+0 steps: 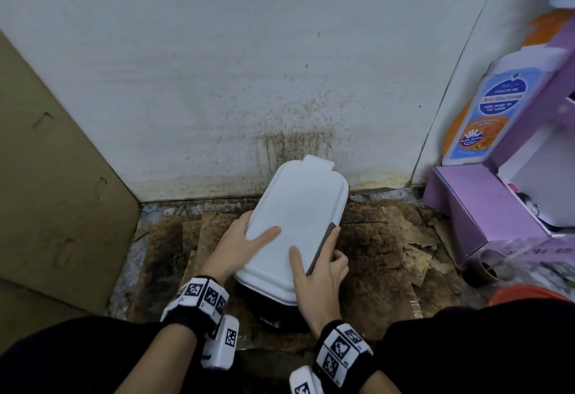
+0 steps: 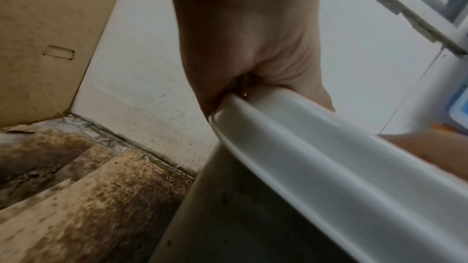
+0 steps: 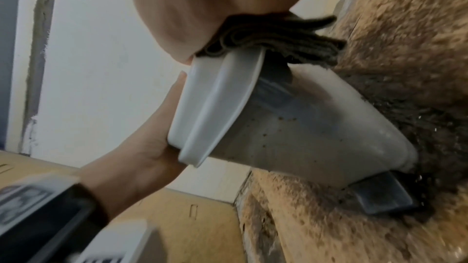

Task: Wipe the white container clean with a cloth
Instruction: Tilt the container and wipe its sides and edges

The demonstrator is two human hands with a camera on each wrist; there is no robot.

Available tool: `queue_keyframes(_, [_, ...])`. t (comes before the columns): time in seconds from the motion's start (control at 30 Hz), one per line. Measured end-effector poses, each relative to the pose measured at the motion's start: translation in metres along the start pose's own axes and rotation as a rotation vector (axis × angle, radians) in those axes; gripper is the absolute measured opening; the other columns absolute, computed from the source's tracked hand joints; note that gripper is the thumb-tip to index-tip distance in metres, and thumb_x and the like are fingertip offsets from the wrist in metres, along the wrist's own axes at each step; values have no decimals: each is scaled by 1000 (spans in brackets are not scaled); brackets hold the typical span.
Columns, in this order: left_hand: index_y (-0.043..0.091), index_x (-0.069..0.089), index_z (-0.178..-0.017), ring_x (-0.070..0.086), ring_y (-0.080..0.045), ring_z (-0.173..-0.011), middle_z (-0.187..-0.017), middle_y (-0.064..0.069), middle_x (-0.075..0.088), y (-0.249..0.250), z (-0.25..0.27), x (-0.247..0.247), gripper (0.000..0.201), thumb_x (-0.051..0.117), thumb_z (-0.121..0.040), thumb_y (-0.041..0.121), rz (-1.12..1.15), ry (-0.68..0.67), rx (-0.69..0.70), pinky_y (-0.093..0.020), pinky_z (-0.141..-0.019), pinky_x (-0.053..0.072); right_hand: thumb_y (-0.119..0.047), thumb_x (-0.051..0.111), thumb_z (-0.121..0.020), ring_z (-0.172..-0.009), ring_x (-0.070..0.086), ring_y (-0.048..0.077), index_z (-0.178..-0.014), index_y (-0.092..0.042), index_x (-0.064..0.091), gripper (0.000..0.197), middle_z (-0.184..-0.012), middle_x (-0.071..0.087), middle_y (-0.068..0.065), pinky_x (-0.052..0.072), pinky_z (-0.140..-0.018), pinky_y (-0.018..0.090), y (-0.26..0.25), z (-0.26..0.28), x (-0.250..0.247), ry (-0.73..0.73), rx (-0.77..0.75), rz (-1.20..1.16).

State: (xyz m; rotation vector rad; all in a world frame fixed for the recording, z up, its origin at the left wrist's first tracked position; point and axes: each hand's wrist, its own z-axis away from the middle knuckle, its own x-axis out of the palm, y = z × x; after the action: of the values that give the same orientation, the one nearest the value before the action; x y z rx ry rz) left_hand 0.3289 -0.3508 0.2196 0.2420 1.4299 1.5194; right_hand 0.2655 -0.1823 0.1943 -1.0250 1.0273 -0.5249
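Note:
A white lidded container (image 1: 298, 216) is tilted up off a stained floor. My left hand (image 1: 245, 238) grips its near left rim, thumb lying on the lid; in the left wrist view this hand (image 2: 248, 47) clamps the rim of the container (image 2: 316, 167). My right hand (image 1: 315, 247) pinches a folded grey cloth (image 1: 325, 244) against the right rim, thumb on top of the lid. In the right wrist view the cloth (image 3: 273, 39) wraps over the lid edge, and the container's side wall (image 3: 291, 127) shows small brown specks.
Stained, wet cardboard (image 1: 389, 253) covers the floor. A spattered white wall (image 1: 217, 66) stands behind and a cardboard sheet (image 1: 46, 175) leans at left. At right are a purple box (image 1: 473, 207), a wash bottle (image 1: 497, 107) and a dark cup (image 1: 483, 269). A dark flat object (image 3: 382, 195) lies under the container.

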Motion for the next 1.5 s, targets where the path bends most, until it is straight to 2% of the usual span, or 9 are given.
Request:
queue_keyframes(0.27, [33, 49, -140, 47, -24, -128, -133, 5, 54, -11, -10, -4, 78, 52, -82, 84, -259, 188, -49, -51, -108, 40, -69, 36, -95, -136, 13, 19, -152, -44, -24, 86, -140, 17, -2, 28, -119, 45, -10, -36, 1, -163, -56, 22])
queue_keyframes(0.4, [29, 44, -145, 39, -26, -134, -140, -1, 50, -7, -7, -1, 73, 39, -92, 78, -487, 233, -68, -46, -110, 26, -72, 30, -96, -146, 5, 25, -151, -47, -25, 82, -151, 10, 1, 23, -120, 53, -21, -67, -9, -223, -13, 29])
queue_keyframes(0.6, [24, 40, -146, 41, -28, -126, -140, -5, 46, -11, 7, 9, 83, 13, -89, 79, -635, 304, -86, -43, -105, 32, -74, 22, -96, -152, -22, 35, -151, -42, -28, 81, -164, -22, 16, 6, -120, 62, -33, -123, -26, -332, 27, 87])
queue_keyframes(0.8, [9, 27, -154, 40, -32, -132, -145, -14, 40, 0, 39, 33, 88, 44, -94, 70, -353, 443, -196, -43, -106, 37, -76, 23, -95, -153, -18, 36, -154, -41, -23, 83, -165, -18, 18, 5, -118, 63, -43, -163, -31, -351, 55, 128])
queue_keyframes(0.93, [3, 19, -156, 47, -30, -123, -147, -16, 36, -2, 45, 44, 96, 59, -92, 64, -61, 460, -303, -31, -86, 35, -79, 37, -90, -152, 0, 40, -156, -40, -17, 93, -162, 0, 18, 16, -118, 64, -42, -181, -31, -359, 24, 175])
queue_keyframes(1.1, [10, 58, -126, 68, -17, -101, -124, -5, 66, -33, 29, 35, 99, 59, -71, 91, 77, 448, -194, -40, -81, 61, -72, 50, -90, -148, 10, 36, -158, -37, -11, 98, -157, 11, 13, 29, -111, 57, -42, -184, -35, -374, -36, 140])
queue_keyframes(1.27, [11, 53, -119, 66, -16, -101, -116, -2, 64, -37, 31, 31, 79, 67, -78, 78, 95, 416, -164, -25, -69, 53, -62, 55, -93, -147, 10, 33, -159, -36, -3, 92, -153, 17, 11, 29, -113, 57, -38, -182, -35, -314, -52, 80])
queue_keyframes(1.33, [13, 46, -123, 62, -17, -105, -119, 0, 58, -37, 33, 30, 71, 70, -84, 66, 112, 403, -172, -24, -72, 50, -61, 56, -93, -145, 11, 32, -160, -37, 0, 91, -150, 19, 9, 30, -114, 58, -36, -178, -35, -295, -53, 49])
queue_keyframes(1.5, [17, 52, -132, 65, -11, -113, -124, 6, 64, -46, 23, 12, 73, 74, -82, 65, 195, 327, -104, -37, -89, 58, -60, 58, -93, -145, 5, 28, -160, -36, 2, 91, -154, 13, 7, 28, -114, 55, -27, -154, -37, -133, -5, -57])
